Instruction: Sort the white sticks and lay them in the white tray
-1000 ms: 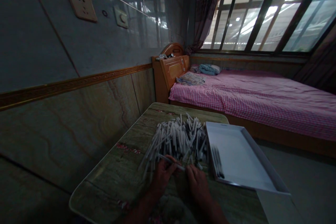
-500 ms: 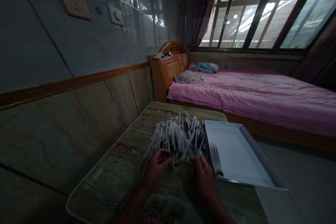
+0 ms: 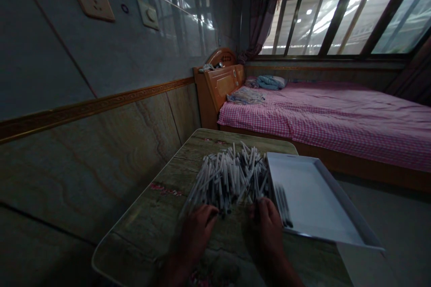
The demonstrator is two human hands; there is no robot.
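A heap of slim white pen-like sticks [image 3: 229,172], some with dark ends, lies on the table. My left hand [image 3: 199,226] is at the heap's near left edge, thumb and fingers drawn together by the stick ends. Whatever is in its pinch is too dark to make out. On the near right side, my right hand [image 3: 267,222] has its fingers curled closed, and they hide anything held. Beside it, a shallow white tray [image 3: 316,206] carries a small row of similar sticks [image 3: 283,205] along its left side.
The wood-patterned table [image 3: 148,224] has rounded corners and stands beside a tiled wall [image 3: 141,121]. Past its far edge is a bed [image 3: 323,112] with a pink checked sheet. The tray's right part juts over the table edge above the floor.
Both hands have drawn slightly back from the heap toward me. My left fingers have come closer together. The view has shifted a little; the row in the tray looks the same.
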